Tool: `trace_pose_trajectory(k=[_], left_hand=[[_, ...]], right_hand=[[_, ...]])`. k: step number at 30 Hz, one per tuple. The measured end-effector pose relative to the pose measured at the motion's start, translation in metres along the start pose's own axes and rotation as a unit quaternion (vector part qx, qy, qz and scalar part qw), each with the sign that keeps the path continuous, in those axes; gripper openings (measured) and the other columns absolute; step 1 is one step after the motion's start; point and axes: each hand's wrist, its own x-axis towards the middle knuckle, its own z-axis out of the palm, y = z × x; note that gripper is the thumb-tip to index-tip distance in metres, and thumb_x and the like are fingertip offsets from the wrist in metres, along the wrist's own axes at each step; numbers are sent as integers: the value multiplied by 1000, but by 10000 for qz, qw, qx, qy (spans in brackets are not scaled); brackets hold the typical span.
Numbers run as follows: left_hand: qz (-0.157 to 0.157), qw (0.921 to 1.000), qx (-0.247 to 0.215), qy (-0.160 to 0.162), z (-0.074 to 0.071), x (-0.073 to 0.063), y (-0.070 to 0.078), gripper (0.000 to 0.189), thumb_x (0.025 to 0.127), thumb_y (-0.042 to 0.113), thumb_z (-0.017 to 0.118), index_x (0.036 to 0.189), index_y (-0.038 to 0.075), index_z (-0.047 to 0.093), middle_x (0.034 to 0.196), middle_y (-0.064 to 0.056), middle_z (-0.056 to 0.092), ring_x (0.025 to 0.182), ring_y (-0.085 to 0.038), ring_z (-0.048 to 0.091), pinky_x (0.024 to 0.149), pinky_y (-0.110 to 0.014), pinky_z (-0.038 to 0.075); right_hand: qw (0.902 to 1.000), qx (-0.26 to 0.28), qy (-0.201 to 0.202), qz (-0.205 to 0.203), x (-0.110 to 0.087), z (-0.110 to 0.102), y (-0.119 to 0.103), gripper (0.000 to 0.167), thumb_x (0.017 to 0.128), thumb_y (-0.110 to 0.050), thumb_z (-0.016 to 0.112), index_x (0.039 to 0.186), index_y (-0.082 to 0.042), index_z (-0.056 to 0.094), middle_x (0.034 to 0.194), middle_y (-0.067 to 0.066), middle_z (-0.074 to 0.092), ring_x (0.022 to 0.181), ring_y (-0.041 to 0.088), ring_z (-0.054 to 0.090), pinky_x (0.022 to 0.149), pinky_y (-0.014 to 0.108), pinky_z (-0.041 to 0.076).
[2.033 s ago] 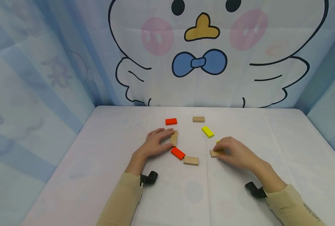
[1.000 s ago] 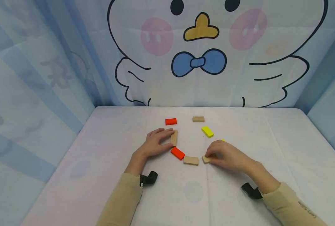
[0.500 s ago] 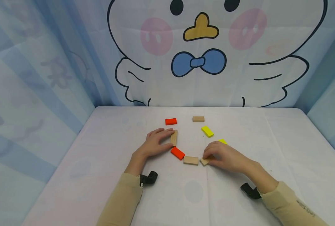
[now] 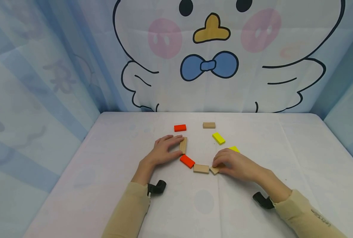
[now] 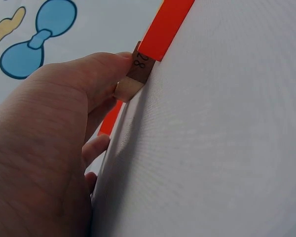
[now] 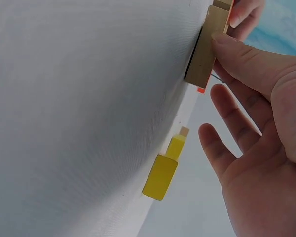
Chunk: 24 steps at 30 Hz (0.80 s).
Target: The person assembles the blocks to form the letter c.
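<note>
the left hand point(image 4: 164, 150) grips the left wooden block point(image 4: 183, 144) lengthwise, its thumb at the near end and a finger at the far one, so the grip is only as wide as that block is long. from that near end the near red block point(image 4: 187, 161) slants off to the right, its other end meeting the middle wooden block point(image 4: 201, 169), so the pieces run in a curve on the white table point(image 4: 87, 185). the right hand point(image 4: 240, 165) pinches the right wooden block point(image 4: 214, 170) narrowly between thumb and finger — the right wrist view shows its other fingers apart, away from the block. that held piece sits tilted at the right end of the middle one; whether the two touch, i cannot tell. just past the right hand lies the near yellow block point(image 4: 234, 149), partly hidden by it, and farther back the far yellow block point(image 4: 218, 138). beyond these are the far wooden block point(image 4: 209, 125) and, to its left, the far red block point(image 4: 180, 128). behind the table hangs a backdrop point(image 4: 242, 89) with a blue bow tie point(image 4: 209, 65) — and both arms wear beige sleeves point(image 4: 129, 211).
</note>
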Motion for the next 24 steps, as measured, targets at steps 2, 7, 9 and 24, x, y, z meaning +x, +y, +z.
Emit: trace_pose_trajectory(k=[2, 7, 9, 24], left_hand=[[-10, 10000, 15, -8, 0, 0, 0, 59, 95, 38, 65, 150, 22, 51, 155, 4, 45, 146, -29, 28, 116, -53, 14], [-39, 10000, 52, -32, 1, 1, -1, 59, 96, 39, 64, 151, 23, 51, 156, 4, 44, 146, -28, 27, 116, -53, 14], [-38, 10000, 44, -32, 1, 1, -1, 59, 96, 39, 64, 151, 23, 51, 156, 4, 45, 146, -29, 27, 116, -53, 14], [-59, 10000, 61, -29, 0, 1, 0, 59, 95, 38, 65, 151, 22, 51, 155, 4, 45, 146, -29, 28, 116, -54, 14]], right_hand=[[10000, 15, -12, -26, 1, 0, 0, 21, 85, -1, 79, 101, -15, 76, 106, -10, 67, 108, 19, 58, 96, 44, 47], [10000, 59, -24, -23, 1, 1, 0, 22, 85, 0, 79, 101, -16, 76, 105, -11, 67, 109, 19, 58, 97, 44, 46], [10000, 63, -23, -26, 2, 1, 0, 22, 85, 0, 79, 101, -15, 76, 105, -11, 67, 109, 20, 58, 97, 45, 46], [9961, 73, 682, 558, -9, -15, 11, 27, 84, 2, 78, 109, -10, 75, 114, -1, 67, 113, 26, 59, 98, 50, 47]])
